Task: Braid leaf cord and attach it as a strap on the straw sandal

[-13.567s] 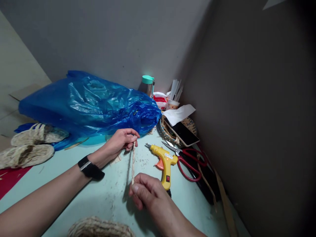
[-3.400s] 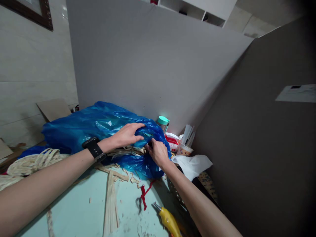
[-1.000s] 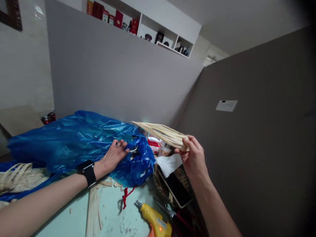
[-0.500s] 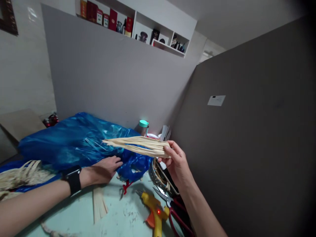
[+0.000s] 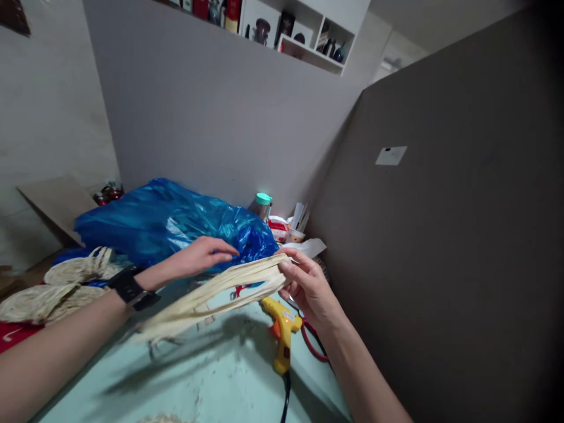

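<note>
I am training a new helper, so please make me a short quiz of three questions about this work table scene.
1. What does the right hand grip? A) scissors B) straw strips C) a cup
2. True or false: the yellow glue gun lies on the table, in no hand.
3. Fill in: just beyond the left hand lies a blue plastic ____.
Key: 1 B; 2 true; 3 bag.
</note>
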A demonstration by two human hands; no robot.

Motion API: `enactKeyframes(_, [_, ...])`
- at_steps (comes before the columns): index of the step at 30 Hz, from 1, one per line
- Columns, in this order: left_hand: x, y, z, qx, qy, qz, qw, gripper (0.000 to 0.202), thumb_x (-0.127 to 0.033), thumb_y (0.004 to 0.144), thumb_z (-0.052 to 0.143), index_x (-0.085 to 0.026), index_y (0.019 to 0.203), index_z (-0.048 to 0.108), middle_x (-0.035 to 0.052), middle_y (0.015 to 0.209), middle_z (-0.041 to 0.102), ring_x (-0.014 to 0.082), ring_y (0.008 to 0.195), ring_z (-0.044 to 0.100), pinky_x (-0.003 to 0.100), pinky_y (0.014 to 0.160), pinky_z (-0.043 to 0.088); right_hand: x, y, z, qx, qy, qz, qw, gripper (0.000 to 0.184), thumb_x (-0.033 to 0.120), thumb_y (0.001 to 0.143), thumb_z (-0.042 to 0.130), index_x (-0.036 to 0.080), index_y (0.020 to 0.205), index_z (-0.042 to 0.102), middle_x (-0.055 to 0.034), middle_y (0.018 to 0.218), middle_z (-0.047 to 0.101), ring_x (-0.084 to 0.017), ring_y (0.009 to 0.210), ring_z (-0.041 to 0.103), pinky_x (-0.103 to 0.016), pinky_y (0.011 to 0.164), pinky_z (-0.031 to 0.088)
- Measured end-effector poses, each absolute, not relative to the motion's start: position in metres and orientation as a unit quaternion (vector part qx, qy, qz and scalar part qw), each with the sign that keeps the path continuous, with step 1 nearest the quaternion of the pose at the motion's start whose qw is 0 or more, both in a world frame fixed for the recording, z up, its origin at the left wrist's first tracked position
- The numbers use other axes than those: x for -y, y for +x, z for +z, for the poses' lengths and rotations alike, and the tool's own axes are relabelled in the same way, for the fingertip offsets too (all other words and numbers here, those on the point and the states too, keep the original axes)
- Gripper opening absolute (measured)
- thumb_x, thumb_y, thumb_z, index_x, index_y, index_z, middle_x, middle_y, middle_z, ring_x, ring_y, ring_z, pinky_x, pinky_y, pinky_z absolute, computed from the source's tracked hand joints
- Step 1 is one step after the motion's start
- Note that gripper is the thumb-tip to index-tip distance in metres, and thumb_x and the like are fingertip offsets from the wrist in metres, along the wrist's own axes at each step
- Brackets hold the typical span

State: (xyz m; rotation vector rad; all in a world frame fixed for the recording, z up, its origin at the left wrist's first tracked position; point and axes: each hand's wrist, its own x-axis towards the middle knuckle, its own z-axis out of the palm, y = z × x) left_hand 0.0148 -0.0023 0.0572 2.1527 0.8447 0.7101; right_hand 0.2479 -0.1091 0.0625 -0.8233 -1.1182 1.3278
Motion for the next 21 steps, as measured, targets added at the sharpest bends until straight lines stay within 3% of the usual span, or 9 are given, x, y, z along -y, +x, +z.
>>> enactKeyframes(3, [0.043,0.014,0.072,-0.326,0.787,0.247,0.462,0.055,-0.057,0.094,0.038,-0.016,0.111,0.07,0.013,0.1,0.076,0.0254,0.084,0.071,0.037,0.073,0.057,0.118,0.243,0.057,0.487,-0.362,0.585,0.538,0.032,0.033,0.075,0.08,0.019,0.1,0.065,0.0026,0.07,0.059,-0.006,0.049,0.05,-0.015,0.039,0.04])
enactKeyframes(6, [0.086,0.021,0.072,-0.31,0.739,0.195,0.565,0.037,-0.047,0.081,0.068,-0.019,0.105,0.068,0.0015,0.079,0.069,0.0176,0.069,0.064,0.027,0.059,0.051,0.128,0.235,0.05,0.493,-0.365,0.589,0.526,0.038,0.033,0.076,0.079,0.022,0.109,0.061,0.0045,0.068,0.059,-0.008,0.05,0.051,-0.017,0.042,0.042])
enactKeyframes(8, [0.106,0.026,0.064,-0.309,0.697,0.213,0.612,0.026,-0.037,0.078,0.074,-0.02,0.094,0.066,-0.0033,0.071,0.062,0.0139,0.066,0.058,0.024,0.058,0.045,0.134,0.229,0.044,0.492,-0.358,0.59,0.531,0.046,0.032,0.076,0.079,0.024,0.116,0.057,0.006,0.066,0.059,-0.008,0.052,0.051,-0.019,0.048,0.043])
enactKeyframes(12, [0.124,0.035,0.049,-0.3,0.653,0.299,0.628,0.026,-0.033,0.08,0.073,-0.02,0.1,0.065,0.0011,0.097,0.068,0.0154,0.089,0.062,0.024,0.076,0.047,0.142,0.225,0.029,0.48,-0.348,0.611,0.524,0.057,0.029,0.068,0.084,0.02,0.117,0.055,0.0028,0.078,0.064,-0.008,0.062,0.053,-0.02,0.059,0.042])
enactKeyframes(17, [0.131,0.039,0.045,-0.313,0.519,0.319,0.729,0.027,-0.028,0.081,0.071,-0.018,0.101,0.057,0.0001,0.078,0.066,0.0111,0.062,0.06,0.023,0.06,0.049,0.148,0.233,0.018,0.484,-0.354,0.631,0.492,0.056,0.029,0.068,0.085,0.02,0.113,0.054,0.0026,0.082,0.062,-0.007,0.062,0.052,-0.019,0.052,0.034])
enactKeyframes(21, [0.13,0.041,0.043,-0.301,0.476,0.302,0.769,0.029,-0.03,0.085,0.07,-0.02,0.107,0.053,-0.0009,0.072,0.063,0.0091,0.055,0.056,0.019,0.051,0.046,0.149,0.238,0.017,0.505,-0.339,0.624,0.492,0.063,0.026,0.069,0.085,0.023,0.122,0.051,0.0021,0.087,0.064,-0.007,0.063,0.054,-0.019,0.053,0.035])
